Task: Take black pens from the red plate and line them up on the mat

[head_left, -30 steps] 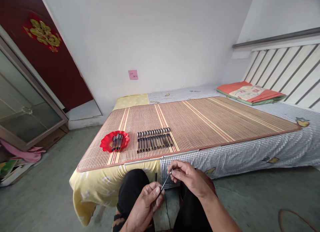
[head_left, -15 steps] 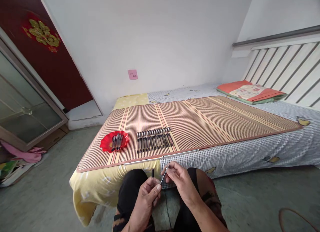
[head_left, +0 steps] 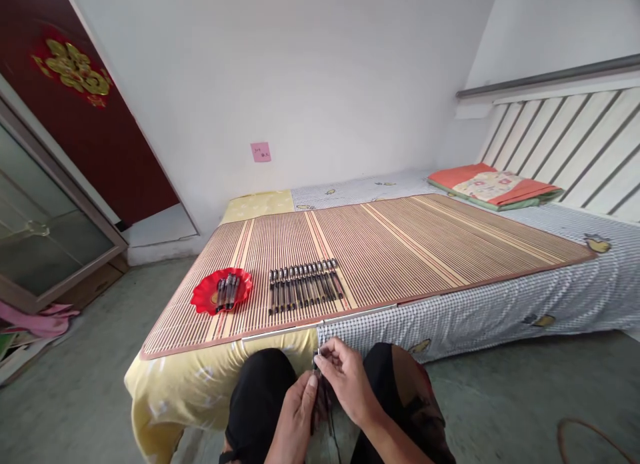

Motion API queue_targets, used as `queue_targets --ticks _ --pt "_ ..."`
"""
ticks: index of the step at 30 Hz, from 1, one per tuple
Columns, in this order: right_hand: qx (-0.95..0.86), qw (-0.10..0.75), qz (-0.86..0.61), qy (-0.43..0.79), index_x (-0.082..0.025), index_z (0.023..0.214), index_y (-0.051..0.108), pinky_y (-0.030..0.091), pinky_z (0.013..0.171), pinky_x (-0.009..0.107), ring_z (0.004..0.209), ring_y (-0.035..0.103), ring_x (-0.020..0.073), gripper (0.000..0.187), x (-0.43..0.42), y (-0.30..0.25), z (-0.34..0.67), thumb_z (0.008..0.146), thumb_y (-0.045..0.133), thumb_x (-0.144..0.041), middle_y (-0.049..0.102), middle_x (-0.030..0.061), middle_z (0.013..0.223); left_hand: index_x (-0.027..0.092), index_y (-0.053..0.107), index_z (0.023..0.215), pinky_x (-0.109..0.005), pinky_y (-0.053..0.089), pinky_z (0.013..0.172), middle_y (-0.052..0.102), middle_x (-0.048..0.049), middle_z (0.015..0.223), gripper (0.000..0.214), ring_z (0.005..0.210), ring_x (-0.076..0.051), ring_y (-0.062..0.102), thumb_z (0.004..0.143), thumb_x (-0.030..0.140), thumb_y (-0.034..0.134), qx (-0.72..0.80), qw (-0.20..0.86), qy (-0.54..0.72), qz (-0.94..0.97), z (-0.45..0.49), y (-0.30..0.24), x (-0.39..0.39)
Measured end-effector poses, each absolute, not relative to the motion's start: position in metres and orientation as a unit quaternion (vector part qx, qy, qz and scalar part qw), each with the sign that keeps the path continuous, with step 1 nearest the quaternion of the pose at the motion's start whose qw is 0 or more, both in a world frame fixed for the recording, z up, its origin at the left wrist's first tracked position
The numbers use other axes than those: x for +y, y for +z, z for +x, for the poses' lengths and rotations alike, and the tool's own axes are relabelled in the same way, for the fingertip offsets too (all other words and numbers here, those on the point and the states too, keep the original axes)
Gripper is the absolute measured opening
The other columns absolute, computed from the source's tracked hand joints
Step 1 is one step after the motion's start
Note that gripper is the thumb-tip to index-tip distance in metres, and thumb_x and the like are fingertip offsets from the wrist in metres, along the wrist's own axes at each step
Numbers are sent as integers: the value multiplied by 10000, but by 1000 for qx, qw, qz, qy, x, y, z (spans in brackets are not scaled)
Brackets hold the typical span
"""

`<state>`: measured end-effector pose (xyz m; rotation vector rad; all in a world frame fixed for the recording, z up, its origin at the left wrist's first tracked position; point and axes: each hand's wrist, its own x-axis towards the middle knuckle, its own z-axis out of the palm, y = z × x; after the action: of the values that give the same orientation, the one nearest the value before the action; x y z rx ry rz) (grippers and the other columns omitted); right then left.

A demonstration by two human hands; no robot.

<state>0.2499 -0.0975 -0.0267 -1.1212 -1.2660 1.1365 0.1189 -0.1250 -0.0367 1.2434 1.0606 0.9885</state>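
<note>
My left hand (head_left: 299,407) is closed in front of my knees, thumb on top, gripping the lower part of a pen (head_left: 315,362). Thumb and fingertips of my right hand (head_left: 345,377) pinch at the upper end of the same pen. Only a short dark bit of it shows between the hands; my fingers hide most of the rest. Beyond them, a row of several dark-capped pens (head_left: 305,285) lies side by side on the striped bamboo mat (head_left: 400,244). A red scalloped plate (head_left: 200,297) to the left carries several more pens (head_left: 228,292).
The mat covers a bed with a yellow and grey checked sheet (head_left: 450,327), its edge just past my knees. Folded orange cloth (head_left: 495,184) lies at the back right. A pink note (head_left: 261,152) is on the wall. A glass-panelled door (head_left: 45,217) stands at left.
My hands have come closer together. The thin rod that slanted between them is no longer visible, and the dark piece above my left hand now meets my right fingertips. The view has shifted slightly.
</note>
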Motion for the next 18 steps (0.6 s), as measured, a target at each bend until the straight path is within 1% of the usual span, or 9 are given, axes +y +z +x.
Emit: queue_targets --ticks 2,4,6,7,8,11,13,14,18 --pt "-523 520 -476 479 -211 807 601 470 612 289 645 580 175 291 -88 -32 258 847 678 -488 605 1 694 169 685 837 -256 458 645 625 -10 690 526 690 -177 555 893 679 567 466 569 398 548 115 -38 -119" --pt "-517 521 -489 472 -202 803 616 460 596 281 625 571 167 290 -70 -34 275 828 681 -483 607 -4 678 172 708 949 -276 499 684 702 -44 795 534 779 -217 633 873 686 583 492 536 390 565 102 -36 -111" --pt "-512 528 -505 452 -192 796 631 460 593 278 617 575 163 292 -43 -30 301 803 684 -479 618 -2 671 180 714 1031 -306 539 744 747 -73 884 527 860 -254 686 865 667 600 528 470 401 583 81 -36 -100" --pt "-509 530 -515 441 -188 781 632 460 588 277 607 577 163 298 -26 -27 316 785 687 -480 620 0 660 186 717 1041 -322 554 779 759 -81 908 507 880 -262 703 869 648 602 547 427 411 591 69 -37 -94" --pt "-506 532 -523 432 -184 799 638 466 591 277 609 588 165 296 -9 -23 331 780 681 -475 633 5 670 192 721 1040 -336 566 807 768 -83 931 484 883 -265 718 875 630 598 564 381 420 600 55 -40 -89" --pt "-527 520 -563 368 -167 783 655 487 627 277 668 628 183 261 49 -11 371 738 699 -420 675 37 709 211 731 986 -354 601 777 789 -80 926 417 843 -273 754 895 583 568 613 247 420 622 22 -58 -77" --pt "-554 486 -594 322 -158 783 659 482 635 263 697 640 180 218 85 -8 386 757 667 -374 698 52 740 218 732 924 -351 619 746 795 -70 877 371 817 -276 769 908 542 552 617 178 412 647 9 -75 -73" --pt "-564 466 -609 305 -154 773 657 471 627 253 695 636 175 196 102 -9 390 758 658 -350 698 51 733 222 732 922 -347 625 759 796 -66 881 344 828 -272 773 916 514 550 609 152 410 662 5 -84 -71" --pt "-581 413 -642 283 -157 663 620 379 544 223 585 559 138 133 151 -24 390 721 655 -271 613 -4 587 241 735 969 -307 632 814 804 -53 942 262 880 -243 784 949 419 544 573 83 393 715 -4 -107 -61"
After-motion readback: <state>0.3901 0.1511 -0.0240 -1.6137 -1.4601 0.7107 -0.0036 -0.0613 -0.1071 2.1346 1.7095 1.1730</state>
